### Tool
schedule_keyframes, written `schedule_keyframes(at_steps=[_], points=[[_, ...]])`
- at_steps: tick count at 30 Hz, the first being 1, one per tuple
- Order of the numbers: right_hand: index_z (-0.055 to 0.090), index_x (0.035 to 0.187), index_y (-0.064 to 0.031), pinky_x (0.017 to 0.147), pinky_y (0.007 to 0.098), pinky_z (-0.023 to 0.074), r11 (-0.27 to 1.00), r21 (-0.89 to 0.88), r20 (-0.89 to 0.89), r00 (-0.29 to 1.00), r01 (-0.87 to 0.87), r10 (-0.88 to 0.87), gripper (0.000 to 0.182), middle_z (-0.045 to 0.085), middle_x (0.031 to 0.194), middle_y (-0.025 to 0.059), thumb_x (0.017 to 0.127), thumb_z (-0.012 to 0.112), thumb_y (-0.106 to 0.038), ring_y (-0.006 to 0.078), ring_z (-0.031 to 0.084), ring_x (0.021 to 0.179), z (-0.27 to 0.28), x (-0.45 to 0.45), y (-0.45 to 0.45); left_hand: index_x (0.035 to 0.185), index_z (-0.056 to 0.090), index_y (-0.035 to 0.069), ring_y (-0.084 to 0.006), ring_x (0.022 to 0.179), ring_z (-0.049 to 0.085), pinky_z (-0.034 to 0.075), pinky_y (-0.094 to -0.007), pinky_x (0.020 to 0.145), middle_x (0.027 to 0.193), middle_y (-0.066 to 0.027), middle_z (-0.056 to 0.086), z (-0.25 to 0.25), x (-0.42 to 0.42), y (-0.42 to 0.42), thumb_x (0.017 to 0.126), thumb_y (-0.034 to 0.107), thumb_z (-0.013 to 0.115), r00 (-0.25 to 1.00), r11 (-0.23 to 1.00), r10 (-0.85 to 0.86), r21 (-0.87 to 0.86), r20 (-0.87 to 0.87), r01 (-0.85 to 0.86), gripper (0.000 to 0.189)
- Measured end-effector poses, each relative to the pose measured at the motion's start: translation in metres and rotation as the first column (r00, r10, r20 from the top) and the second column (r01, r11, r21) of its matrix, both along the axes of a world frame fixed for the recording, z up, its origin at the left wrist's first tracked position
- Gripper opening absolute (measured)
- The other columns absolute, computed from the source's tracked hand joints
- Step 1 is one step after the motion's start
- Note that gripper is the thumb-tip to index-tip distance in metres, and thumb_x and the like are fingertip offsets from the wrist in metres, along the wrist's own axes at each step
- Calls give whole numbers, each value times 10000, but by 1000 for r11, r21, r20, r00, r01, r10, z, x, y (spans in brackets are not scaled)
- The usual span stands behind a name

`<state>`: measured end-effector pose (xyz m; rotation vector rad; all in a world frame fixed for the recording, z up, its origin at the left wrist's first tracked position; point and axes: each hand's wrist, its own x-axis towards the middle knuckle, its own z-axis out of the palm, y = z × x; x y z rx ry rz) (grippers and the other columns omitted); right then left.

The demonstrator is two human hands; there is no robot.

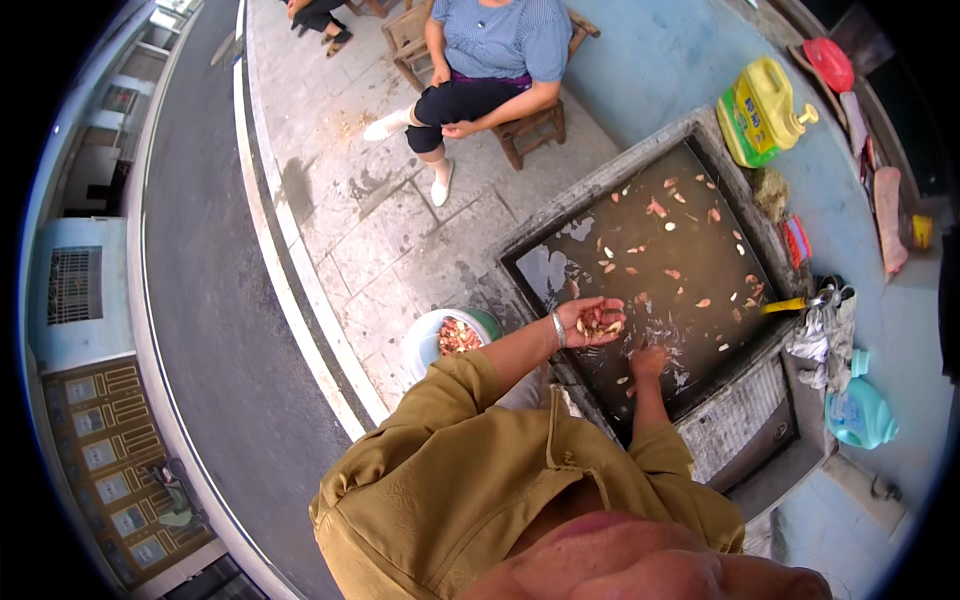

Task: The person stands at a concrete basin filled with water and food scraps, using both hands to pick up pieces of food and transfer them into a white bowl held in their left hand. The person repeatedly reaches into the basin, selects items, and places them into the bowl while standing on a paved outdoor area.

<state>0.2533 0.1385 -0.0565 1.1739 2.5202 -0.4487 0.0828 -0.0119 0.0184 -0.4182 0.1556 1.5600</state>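
Palm up over the near left side of a concrete basin (pixel 622 154), my left hand (pixel 591 322) cups several small reddish and pale pieces (pixel 598 330), perhaps cut roots or bulbs. A silvery bracelet circles that wrist. My right hand (pixel 649 361) dips into the murky brown water (pixel 675 259) close beside it. Ripples surround its fingers, which the water hides, so I cannot tell whether they grip anything. More reddish and whitish pieces (pixel 703 303) float across the water. Left of the basin stands a white bucket (pixel 417 351) holding similar pieces (pixel 457 337).
A yellow jug (pixel 761 112), a brush (pixel 796 240) and a faucet with a yellow hose (pixel 785 305) line the wall side. A ribbed washboard slab (pixel 739 420) and a turquoise bottle (pixel 859 415) lie right. A seated person (pixel 499 45) faces the basin's far left.
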Motion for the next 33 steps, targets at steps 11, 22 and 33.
schedule_keyframes(at_steps=[11, 22, 33], points=[[460, 1157, -54, 852, 408, 400, 895, -431, -285, 958, -114, -16, 408, 537, 1075, 192, 800, 514, -242, 349, 512, 990, 5, -10, -58, 1250, 395, 64, -347, 1142, 421, 337, -496, 940, 1194, -168, 481, 12, 1, -3, 873, 301, 424, 999, 999, -35, 41, -25, 36, 445], [366, 1267, -116, 976, 353, 300, 718, -587, -524, 851, -373, 14, 427, 342, 1331, 108, 844, 417, -148, 226, 338, 1217, 33, -50, -80, 1249, 403, 77, -310, 1129, 439, 324, -482, 955, 1187, -155, 491, 10, 6, -10, 873, 323, 416, 998, 1000, -15, 26, -66, 17, 449], [414, 1215, -94, 892, 370, 372, 713, -505, -466, 849, -486, 248, 371, 450, 1225, 94, 845, 421, -110, 244, 441, 1105, -19, -43, -73, 1226, 432, 89, -294, 1113, 454, 334, -469, 949, 1173, -145, 500, 14, 8, -18, 864, 306, 444, 997, 998, 29, -56, -78, -33, 422]])
